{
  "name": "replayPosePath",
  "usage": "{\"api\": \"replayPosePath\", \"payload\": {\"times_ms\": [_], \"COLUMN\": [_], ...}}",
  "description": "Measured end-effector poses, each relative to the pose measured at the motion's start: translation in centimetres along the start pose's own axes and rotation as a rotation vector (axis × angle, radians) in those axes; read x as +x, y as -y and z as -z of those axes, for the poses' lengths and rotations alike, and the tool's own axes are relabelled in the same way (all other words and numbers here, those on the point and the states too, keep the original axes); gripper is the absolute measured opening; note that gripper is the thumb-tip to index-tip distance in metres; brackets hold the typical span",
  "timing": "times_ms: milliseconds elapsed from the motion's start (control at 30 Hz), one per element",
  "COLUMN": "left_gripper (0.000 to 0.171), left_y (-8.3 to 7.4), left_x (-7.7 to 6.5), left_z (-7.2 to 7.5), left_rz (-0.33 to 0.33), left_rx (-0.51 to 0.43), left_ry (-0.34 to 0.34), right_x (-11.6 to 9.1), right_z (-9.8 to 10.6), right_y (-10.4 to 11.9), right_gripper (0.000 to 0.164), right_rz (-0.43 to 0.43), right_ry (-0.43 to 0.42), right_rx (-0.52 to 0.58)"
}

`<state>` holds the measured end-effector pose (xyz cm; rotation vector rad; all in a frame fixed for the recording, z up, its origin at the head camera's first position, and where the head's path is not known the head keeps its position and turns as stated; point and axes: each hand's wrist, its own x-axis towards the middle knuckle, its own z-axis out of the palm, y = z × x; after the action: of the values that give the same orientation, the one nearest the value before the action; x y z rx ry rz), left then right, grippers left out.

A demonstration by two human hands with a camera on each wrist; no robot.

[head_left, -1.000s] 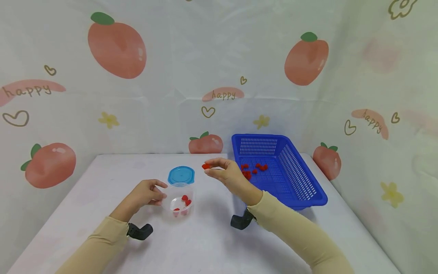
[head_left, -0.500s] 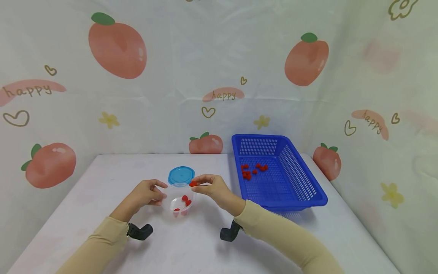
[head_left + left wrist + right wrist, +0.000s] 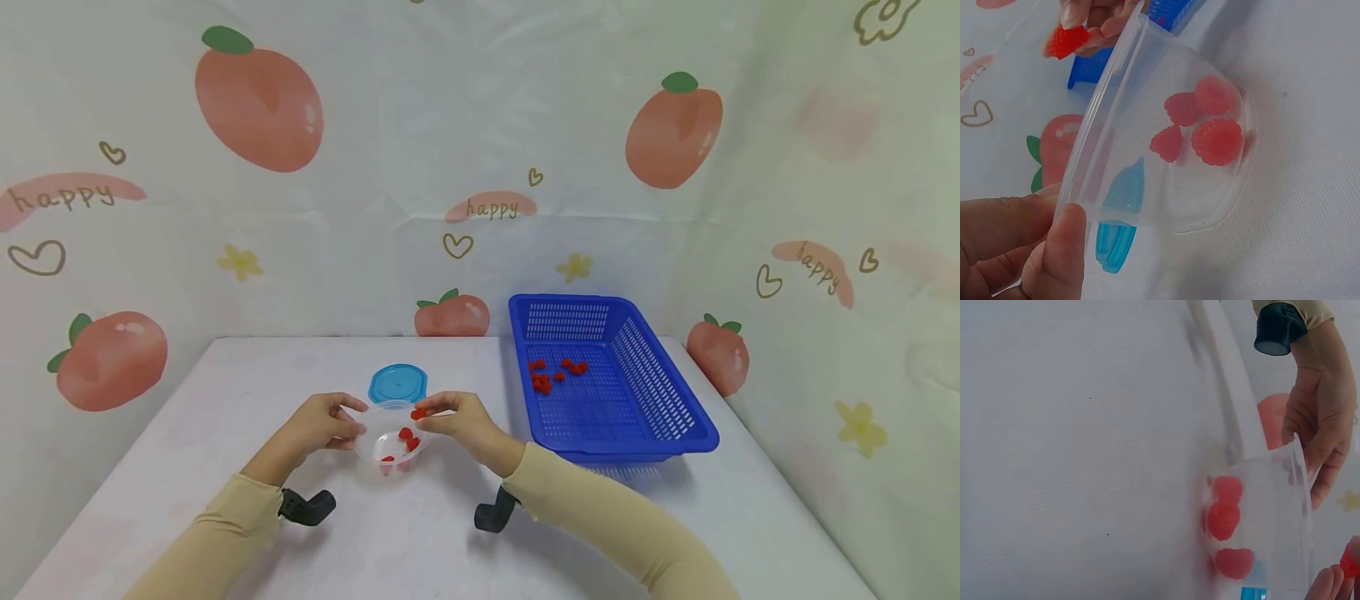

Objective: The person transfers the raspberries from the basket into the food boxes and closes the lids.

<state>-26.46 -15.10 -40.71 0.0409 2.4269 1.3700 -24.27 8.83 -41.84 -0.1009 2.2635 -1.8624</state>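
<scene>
A clear plastic tub (image 3: 378,448) stands on the table with several red raspberries (image 3: 1217,142) at its bottom. My left hand (image 3: 324,423) pinches the tub's left rim; the left wrist view has the thumb on one side of the wall and fingers on the other. Over the tub's right edge, my right hand (image 3: 467,423) pinches one more raspberry (image 3: 1067,42) between thumb and fingertips. In the left wrist view that raspberry is above the rim, apart from those inside. The right wrist view catches only part of the right fingers (image 3: 1325,585) at its lower corner.
Behind the tub lies a blue lid (image 3: 397,383), flat on the white table (image 3: 420,542). A blue perforated basket (image 3: 660,350) stands at the right, with several raspberries (image 3: 542,383) towards its left side. A printed cloth hangs behind the table.
My right hand has moved left and down from beside the basket to the tub's right rim, still pinching the raspberry. The left hand and tub have stayed in place.
</scene>
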Motion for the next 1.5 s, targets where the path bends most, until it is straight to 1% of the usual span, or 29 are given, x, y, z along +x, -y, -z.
{"api": "replayPosePath", "payload": {"times_ms": [133,400,533,767,1000,1233,1500], "left_gripper": [0.043,0.043,0.043,0.043,0.043,0.044,0.044], "left_y": [0.04,-0.08,-0.25,-0.31,-0.28,-0.36,-0.30], "left_x": [0.04,-0.04,-0.24,-0.36,-0.28,-0.14,0.00], "left_z": [0.00,0.03,0.13,0.18,0.18,0.23,0.16], "left_rz": [0.002,-0.004,-0.015,-0.032,-0.039,-0.036,-0.028], "left_rx": [-0.004,-0.006,-0.008,-0.014,-0.014,-0.008,-0.011], "left_ry": [0.002,0.006,0.014,0.025,0.027,0.022,0.021], "right_x": [0.15,-0.02,0.01,0.04,0.34,0.22,0.21], "right_z": [-0.14,-0.20,-0.21,-0.11,-0.06,0.04,0.07], "right_y": [-0.24,0.21,0.30,0.30,0.18,0.39,0.36], "right_gripper": [0.023,0.022,0.022,0.024,0.026,0.025,0.028], "right_rz": [-0.026,-0.036,-0.035,-0.007,-0.012,-0.021,-0.026], "right_ry": [-0.017,-0.007,0.000,0.026,0.032,0.038,0.032], "right_rx": [-0.022,-0.039,-0.048,-0.037,-0.058,-0.046,-0.025]}}
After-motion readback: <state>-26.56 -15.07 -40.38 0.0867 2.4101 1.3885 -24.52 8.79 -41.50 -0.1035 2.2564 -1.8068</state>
